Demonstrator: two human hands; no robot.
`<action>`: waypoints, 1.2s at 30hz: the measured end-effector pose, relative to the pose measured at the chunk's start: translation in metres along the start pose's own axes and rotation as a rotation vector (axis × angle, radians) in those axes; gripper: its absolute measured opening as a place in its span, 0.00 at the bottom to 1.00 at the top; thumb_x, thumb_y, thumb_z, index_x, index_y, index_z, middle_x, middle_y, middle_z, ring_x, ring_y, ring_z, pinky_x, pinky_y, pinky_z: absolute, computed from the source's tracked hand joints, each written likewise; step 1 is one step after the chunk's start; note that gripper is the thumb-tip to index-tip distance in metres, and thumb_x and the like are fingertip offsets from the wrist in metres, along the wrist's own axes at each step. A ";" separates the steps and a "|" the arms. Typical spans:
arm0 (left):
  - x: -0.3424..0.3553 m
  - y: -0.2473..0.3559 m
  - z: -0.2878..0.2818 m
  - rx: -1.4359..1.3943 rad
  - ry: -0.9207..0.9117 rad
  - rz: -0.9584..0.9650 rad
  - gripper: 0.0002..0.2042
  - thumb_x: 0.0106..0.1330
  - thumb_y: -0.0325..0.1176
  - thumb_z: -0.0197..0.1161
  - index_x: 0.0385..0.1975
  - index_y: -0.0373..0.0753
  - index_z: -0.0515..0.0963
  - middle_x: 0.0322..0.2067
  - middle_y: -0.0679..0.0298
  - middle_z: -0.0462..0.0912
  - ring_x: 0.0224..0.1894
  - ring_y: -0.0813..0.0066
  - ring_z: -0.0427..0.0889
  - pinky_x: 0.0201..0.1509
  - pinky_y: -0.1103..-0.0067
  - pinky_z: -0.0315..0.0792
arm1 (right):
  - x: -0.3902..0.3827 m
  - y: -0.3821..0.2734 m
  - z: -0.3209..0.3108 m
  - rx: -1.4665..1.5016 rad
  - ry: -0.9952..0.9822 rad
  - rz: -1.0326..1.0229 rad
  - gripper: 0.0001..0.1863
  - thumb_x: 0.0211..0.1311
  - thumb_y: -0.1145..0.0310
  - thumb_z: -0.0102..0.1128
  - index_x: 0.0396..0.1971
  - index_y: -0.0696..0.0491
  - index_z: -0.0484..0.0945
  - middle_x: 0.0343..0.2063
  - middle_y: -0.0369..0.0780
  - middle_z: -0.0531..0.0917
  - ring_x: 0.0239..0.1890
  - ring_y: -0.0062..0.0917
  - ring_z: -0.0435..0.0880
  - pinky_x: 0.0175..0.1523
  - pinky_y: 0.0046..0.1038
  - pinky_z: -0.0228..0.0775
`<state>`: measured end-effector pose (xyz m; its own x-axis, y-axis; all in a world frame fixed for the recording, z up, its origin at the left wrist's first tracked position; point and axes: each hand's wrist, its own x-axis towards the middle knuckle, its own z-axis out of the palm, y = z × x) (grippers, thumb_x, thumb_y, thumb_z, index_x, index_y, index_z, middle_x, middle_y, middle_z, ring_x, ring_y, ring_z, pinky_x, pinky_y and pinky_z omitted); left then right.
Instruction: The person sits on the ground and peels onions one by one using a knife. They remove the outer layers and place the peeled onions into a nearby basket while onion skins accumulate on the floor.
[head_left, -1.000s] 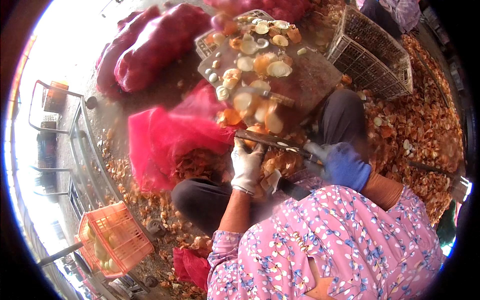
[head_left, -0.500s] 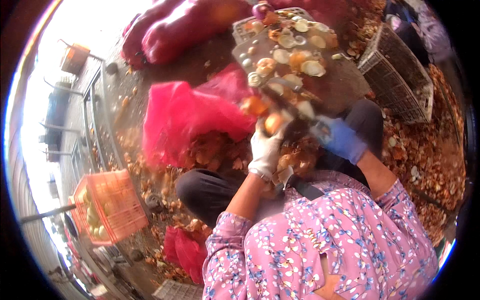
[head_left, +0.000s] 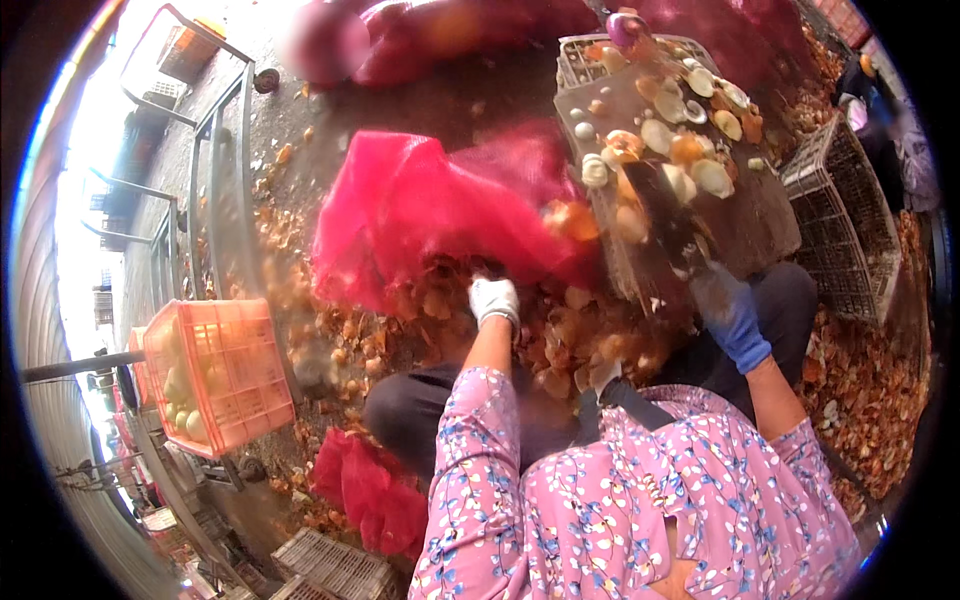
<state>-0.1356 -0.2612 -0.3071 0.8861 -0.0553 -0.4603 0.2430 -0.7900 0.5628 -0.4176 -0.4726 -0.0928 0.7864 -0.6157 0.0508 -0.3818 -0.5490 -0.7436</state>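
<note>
My left hand (head_left: 494, 305), in a pale glove, reaches to the onion peels (head_left: 438, 305) at the near edge of a bright red mesh sack (head_left: 380, 210); its fingertips are hidden. My right hand (head_left: 730, 320), gloved in blue, grips a dark cleaver-like knife (head_left: 672, 215), whose blade lies over a worn board (head_left: 770, 220) on a crate. Cut onion ends, skins and slices (head_left: 712, 178) are scattered over that board, with a purple onion (head_left: 625, 30) at its far end.
An orange crate of pale onions (head_left: 225, 375) rests by metal trolleys (head_left: 245, 180) on the left. An empty-looking grey crate (head_left: 840, 225) stands right, near another person (head_left: 905, 160). Full red sacks (head_left: 440, 40) lie behind, a crumpled sack (head_left: 365, 490) and grey crate (head_left: 335, 565) nearer.
My left hand has left the knife and the onion it held, moving forward and left to the peels by the sack. My right hand has carried the knife onto the board.
</note>
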 end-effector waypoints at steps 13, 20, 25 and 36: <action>0.136 0.028 -0.022 0.902 -0.047 0.847 0.24 0.66 0.42 0.48 0.62 0.45 0.68 0.65 0.56 0.64 0.68 0.56 0.59 0.68 0.61 0.58 | -0.002 0.026 0.003 0.143 0.028 0.146 0.12 0.57 0.64 0.63 0.35 0.57 0.79 0.21 0.39 0.83 0.24 0.21 0.82 0.30 0.26 0.73; 0.119 0.019 -0.005 1.150 -0.243 0.706 0.27 0.65 0.43 0.51 0.65 0.44 0.62 0.65 0.56 0.62 0.68 0.58 0.59 0.69 0.63 0.56 | 0.000 0.013 -0.002 0.293 -0.016 0.268 0.10 0.60 0.69 0.58 0.37 0.59 0.80 0.26 0.34 0.82 0.29 0.12 0.75 0.33 0.22 0.70; 0.065 0.013 -0.010 0.867 -0.449 0.278 0.31 0.50 0.42 0.69 0.56 0.42 0.74 0.56 0.55 0.75 0.55 0.57 0.77 0.58 0.70 0.73 | -0.005 0.029 -0.004 0.251 0.007 0.239 0.10 0.61 0.69 0.58 0.38 0.59 0.80 0.27 0.34 0.83 0.31 0.12 0.75 0.34 0.22 0.71; -0.032 0.105 -0.088 0.183 -1.018 0.043 0.20 0.63 0.38 0.62 0.54 0.44 0.73 0.47 0.67 0.79 0.47 0.74 0.78 0.52 0.73 0.73 | 0.003 0.027 0.006 0.337 0.042 0.050 0.16 0.62 0.59 0.60 0.40 0.57 0.79 0.24 0.44 0.83 0.27 0.17 0.77 0.34 0.27 0.71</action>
<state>-0.1036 -0.2884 -0.1727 0.1183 -0.5086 -0.8528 0.0803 -0.8512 0.5187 -0.4226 -0.4862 -0.1165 0.7471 -0.6640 0.0309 -0.2320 -0.3041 -0.9240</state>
